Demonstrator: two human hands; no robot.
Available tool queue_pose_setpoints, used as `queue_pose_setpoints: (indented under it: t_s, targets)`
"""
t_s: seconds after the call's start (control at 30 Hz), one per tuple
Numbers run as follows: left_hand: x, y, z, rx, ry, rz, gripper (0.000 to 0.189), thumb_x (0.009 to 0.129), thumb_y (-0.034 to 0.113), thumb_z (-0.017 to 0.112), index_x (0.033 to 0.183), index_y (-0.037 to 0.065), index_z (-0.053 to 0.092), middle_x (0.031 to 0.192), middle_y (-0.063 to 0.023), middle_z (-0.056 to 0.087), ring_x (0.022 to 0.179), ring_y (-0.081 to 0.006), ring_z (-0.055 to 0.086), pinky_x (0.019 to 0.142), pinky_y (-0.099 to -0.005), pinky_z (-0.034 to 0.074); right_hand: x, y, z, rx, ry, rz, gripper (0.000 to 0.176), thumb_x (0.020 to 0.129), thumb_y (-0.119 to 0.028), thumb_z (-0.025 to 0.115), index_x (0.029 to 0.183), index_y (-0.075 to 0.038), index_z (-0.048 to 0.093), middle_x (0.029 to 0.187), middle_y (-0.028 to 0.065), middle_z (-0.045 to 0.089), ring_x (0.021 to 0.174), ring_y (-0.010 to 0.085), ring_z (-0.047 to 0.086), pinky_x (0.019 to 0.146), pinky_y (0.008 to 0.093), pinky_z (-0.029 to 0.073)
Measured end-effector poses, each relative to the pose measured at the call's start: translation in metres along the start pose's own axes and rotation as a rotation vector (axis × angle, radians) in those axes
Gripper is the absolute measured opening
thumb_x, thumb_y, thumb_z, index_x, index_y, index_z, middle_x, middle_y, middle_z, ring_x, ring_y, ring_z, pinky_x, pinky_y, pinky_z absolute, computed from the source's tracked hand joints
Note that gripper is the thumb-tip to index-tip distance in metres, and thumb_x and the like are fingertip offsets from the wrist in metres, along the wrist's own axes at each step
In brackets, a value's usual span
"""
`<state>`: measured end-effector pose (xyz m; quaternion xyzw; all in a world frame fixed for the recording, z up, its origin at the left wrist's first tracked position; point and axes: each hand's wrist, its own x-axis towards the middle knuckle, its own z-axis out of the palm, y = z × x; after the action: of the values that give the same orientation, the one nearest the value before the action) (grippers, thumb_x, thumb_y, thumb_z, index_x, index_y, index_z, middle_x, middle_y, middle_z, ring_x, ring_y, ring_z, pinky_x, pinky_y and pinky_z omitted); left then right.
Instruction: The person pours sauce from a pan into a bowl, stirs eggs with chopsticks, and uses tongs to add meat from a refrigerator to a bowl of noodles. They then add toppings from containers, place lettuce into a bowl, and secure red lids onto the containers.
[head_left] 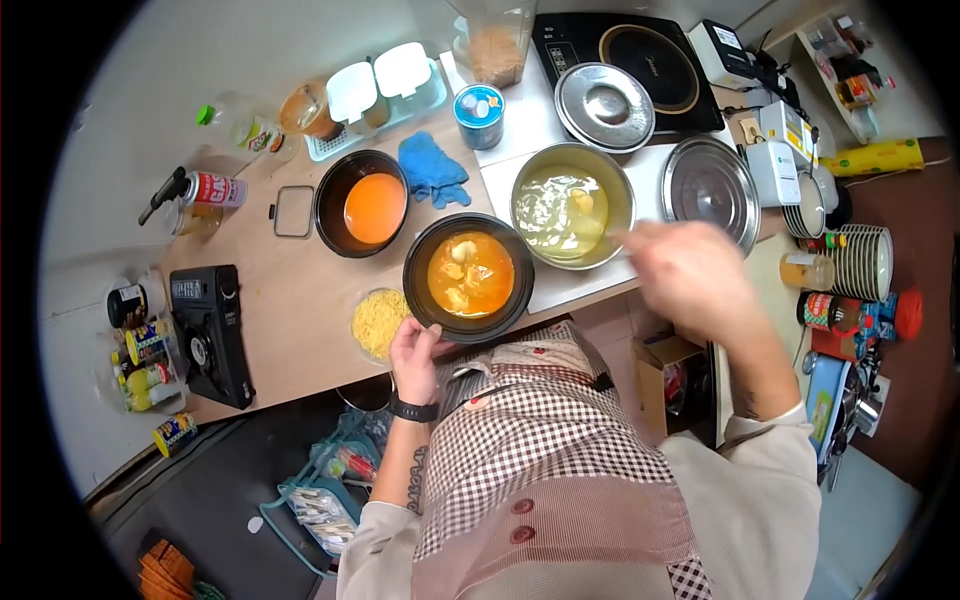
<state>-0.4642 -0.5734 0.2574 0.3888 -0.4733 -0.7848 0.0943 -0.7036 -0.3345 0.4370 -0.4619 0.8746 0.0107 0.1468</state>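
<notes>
My left hand (413,362) grips the near rim of a black bowl (412,285) with its thumb on the edge. Orange-red soup (480,300) with pale lumps fills part of that bowl. Right of it stands a metal pot (626,205) of pale yellowish broth (560,215) with a few light pieces in it. My right hand (685,270), smeared by motion, is closed beside the pot's right rim; what it holds cannot be made out. A second black bowl (328,200) with smooth orange soup sits to the left. Shredded yellow food (378,322) lies near my left hand.
A blue cloth (432,168) and a blue-lidded tin (478,115) sit behind the bowls. Two metal lids (605,105) (712,195) flank the pot, near an induction cooker (575,40). At left is a portable gas stove (208,335); stacked plates (868,262) stand at right.
</notes>
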Motion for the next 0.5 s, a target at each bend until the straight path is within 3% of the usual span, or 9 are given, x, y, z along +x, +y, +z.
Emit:
queue_pose_setpoints:
  t_s: [0.07,0.27,0.4,0.5]
  targets:
    - [0.002,-0.006,-0.008,0.025,0.002,-0.011,0.007,0.093,0.004,0.059,0.089,0.007,0.054,0.090,-0.0012,0.064,0.078,-0.0116,0.065,0.071,-0.0248,0.055,-0.006,0.020,-0.003,-0.081,0.163,0.149,0.015,0.082,-0.006,0.055,0.088,-0.003,0.068,0.080,0.0152,0.070,0.078,0.0317,0.071,0.070,0.0424,0.057]
    - [0.004,-0.007,-0.012,0.025,-0.015,-0.015,0.007,0.093,0.004,0.059,0.089,0.007,0.054,0.090,-0.0008,0.064,0.077,-0.0115,0.065,0.071,-0.0245,0.055,0.027,0.060,0.051,-0.245,0.025,0.154,0.018,0.082,-0.009,0.054,0.075,-0.004,0.070,0.079,0.0149,0.070,0.078,0.0330,0.070,0.072,0.0427,0.056]
    - [0.007,-0.006,-0.013,0.005,0.002,-0.002,0.009,0.092,0.003,0.059,0.089,0.008,0.052,0.089,-0.0006,0.063,0.076,-0.0121,0.065,0.071,-0.0257,0.057,0.000,0.047,0.019,-0.172,0.080,0.234,0.017,0.084,-0.007,0.053,0.085,-0.005,0.070,0.084,0.0140,0.070,0.082,0.0331,0.068,0.078,0.0439,0.052]
    - [0.006,-0.006,-0.014,0.009,0.002,-0.014,0.011,0.092,0.002,0.059,0.089,0.008,0.051,0.088,-0.0001,0.062,0.077,-0.0113,0.065,0.071,-0.0269,0.058,-0.017,0.021,-0.021,-0.071,0.094,0.193,0.018,0.087,-0.008,0.053,0.091,-0.006,0.070,0.087,0.0133,0.070,0.079,0.0321,0.068,0.074,0.0440,0.053]
